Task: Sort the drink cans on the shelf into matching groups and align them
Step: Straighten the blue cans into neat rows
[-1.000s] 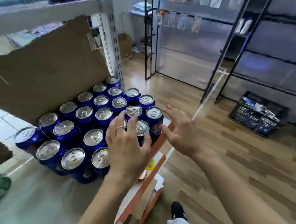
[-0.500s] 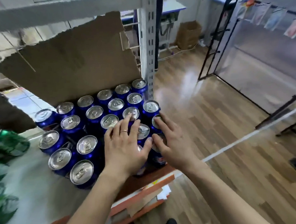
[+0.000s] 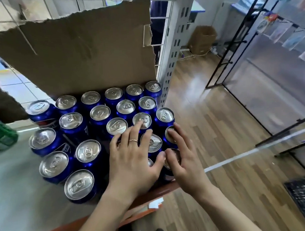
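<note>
Several blue drink cans [image 3: 100, 114] with silver tops stand in rough rows on the pale shelf [image 3: 20, 201], close to its right front corner. My left hand [image 3: 133, 162], a ring on one finger, lies flat with spread straight fingers on the tops of the front right cans. My right hand [image 3: 184, 159] rests beside it, fingers straight, touching the tops of the two cans at the shelf's right edge [image 3: 170, 137]. The thumbs of both hands nearly meet. The cans under my palms are mostly hidden.
A torn cardboard flap [image 3: 84, 51] stands behind the cans. A grey perforated shelf post [image 3: 173, 49] rises at the right rear corner. Green objects [image 3: 1, 135] sit at far left. The orange shelf rim [image 3: 152, 191] runs below my wrists. Wooden floor and black racks [image 3: 232, 40] lie to the right.
Both hands came down from hovering onto the front right can tops. The camera has turned left and closer to the shelf.
</note>
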`<state>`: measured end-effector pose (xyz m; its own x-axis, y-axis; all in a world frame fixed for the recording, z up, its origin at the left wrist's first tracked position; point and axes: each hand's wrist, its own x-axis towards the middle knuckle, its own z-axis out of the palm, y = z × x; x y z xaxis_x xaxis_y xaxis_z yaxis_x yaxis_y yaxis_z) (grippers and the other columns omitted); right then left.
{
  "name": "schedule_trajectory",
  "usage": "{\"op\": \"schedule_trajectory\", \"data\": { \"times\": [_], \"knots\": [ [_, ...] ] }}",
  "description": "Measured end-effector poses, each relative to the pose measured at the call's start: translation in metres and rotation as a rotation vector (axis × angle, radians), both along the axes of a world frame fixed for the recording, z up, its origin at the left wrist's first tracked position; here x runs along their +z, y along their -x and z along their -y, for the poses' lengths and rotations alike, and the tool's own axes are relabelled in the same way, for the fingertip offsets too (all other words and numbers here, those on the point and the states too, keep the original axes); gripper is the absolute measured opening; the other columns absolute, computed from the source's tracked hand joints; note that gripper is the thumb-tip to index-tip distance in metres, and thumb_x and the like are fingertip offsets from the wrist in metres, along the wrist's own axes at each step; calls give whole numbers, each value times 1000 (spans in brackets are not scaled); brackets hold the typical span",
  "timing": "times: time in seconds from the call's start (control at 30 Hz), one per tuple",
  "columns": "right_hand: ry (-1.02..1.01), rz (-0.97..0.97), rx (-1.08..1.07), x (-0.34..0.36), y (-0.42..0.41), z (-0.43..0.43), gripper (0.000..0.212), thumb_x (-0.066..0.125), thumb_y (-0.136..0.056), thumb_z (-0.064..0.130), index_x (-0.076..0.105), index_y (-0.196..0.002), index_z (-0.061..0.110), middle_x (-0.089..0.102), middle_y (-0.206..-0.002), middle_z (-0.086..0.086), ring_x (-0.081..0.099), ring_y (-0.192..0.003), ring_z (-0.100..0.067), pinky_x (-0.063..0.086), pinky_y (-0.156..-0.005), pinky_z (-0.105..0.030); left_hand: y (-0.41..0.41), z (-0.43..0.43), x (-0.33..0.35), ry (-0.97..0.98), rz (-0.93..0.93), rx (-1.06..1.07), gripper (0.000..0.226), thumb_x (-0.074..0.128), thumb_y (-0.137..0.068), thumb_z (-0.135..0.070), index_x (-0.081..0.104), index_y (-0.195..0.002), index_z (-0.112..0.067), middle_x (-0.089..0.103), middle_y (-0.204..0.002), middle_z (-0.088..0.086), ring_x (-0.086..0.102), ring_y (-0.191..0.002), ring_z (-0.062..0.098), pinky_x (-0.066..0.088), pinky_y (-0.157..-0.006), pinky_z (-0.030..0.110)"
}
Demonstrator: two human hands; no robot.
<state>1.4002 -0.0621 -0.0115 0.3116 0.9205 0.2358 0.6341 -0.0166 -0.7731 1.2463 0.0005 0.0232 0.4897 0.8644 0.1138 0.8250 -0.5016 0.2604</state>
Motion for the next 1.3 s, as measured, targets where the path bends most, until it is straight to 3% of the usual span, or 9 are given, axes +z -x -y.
{"op": "schedule_trajectory", "data": {
  "times": [0.17, 0.3, 0.43, 0.57, 0.63, 0.73, 0.87, 1.07, 1.3],
  "knots": [
    [26, -45, -7, 7, 4, 0, 53, 47, -92, 40, 48, -143, 24, 29, -157, 18, 26, -146, -12, 29, -118, -42, 2, -1, 0, 17, -18, -13, 68, 36, -86, -65, 52, -139, -25, 39, -154, 2, 37, -140, 23, 26, -113, 49],
    [158, 8, -13, 29, -6, 1, 54, 45, -84, 59, 50, -135, 41, 36, -148, 32, 18, -145, -4, 22, -117, -43, 4, -1, 4, 52, -20, -22, 66, 36, -87, -63, 51, -139, -26, 37, -156, 1, 36, -142, 22, 24, -114, 47],
    [131, -152, -6, 58, -46, -28, 37, 57, -80, 58, 64, -110, 39, 62, -118, 25, 47, -122, 3, 40, -99, -24, 3, -1, 8, 100, -16, -24, 64, 36, -88, -63, 50, -140, -28, 35, -156, -4, 34, -142, 19, 20, -115, 44],
    [205, -103, 118, 62, -74, -78, 40, 73, -85, 39, 60, -120, 27, 62, -114, 19, 57, -106, 4, 45, -84, -14, -1, -5, 20, 199, 144, 36, 73, 24, -84, -72, 33, -147, -38, 21, -157, -21, 8, -145, 0, -1, -114, 23],
    [262, -106, 211, 62, -80, -97, 45, 76, -83, 34, 57, -124, 26, 61, -112, 20, 59, -100, 5, 49, -81, -13, -8, -17, 30, 261, 223, 106, 73, 27, -80, -72, 29, -146, -42, 23, -153, -26, 8, -139, -8, 3, -109, 20],
    [358, -19, 365, 66, -87, -113, 52, 78, -81, 36, 56, -126, 26, 61, -109, 17, 59, -93, 7, 48, -76, -8, -27, -42, 46, 257, 254, 175, 66, 47, -86, -62, 32, -146, -38, 37, -149, -19, 27, -135, 1, 20, -108, 25],
    [360, 235, 460, 65, -88, -118, 57, 78, -77, 45, 56, -126, 27, 60, -119, 7, 57, -106, -13, 50, -91, -37, -53, -77, 51, 261, 108, 266, 66, 57, -92, -49, 30, -150, -31, 39, -151, -9, 35, -137, 14, 31, -112, 39],
    [382, 281, 472, 64, -91, -128, 52, 80, -71, 53, 62, -109, 22, 67, -104, 4, 61, -94, -18, 52, -81, -37, -73, -105, 43, 135, -359, 210, 61, 48, -92, -57, 34, -146, -31, 42, -149, -5, 35, -134, 24, 29, -108, 49],
    [277, 337, 559, 60, -97, -134, 35, 70, -65, 49, 67, -83, 20, 68, -73, 4, 63, -69, -16, 55, -61, -41, -85, -124, 56, 56, -430, 189, 49, 64, -80, -60, 54, -116, -28, 64, -116, -3, 55, -115, 23, 33, -104, 45]
  ]
}}
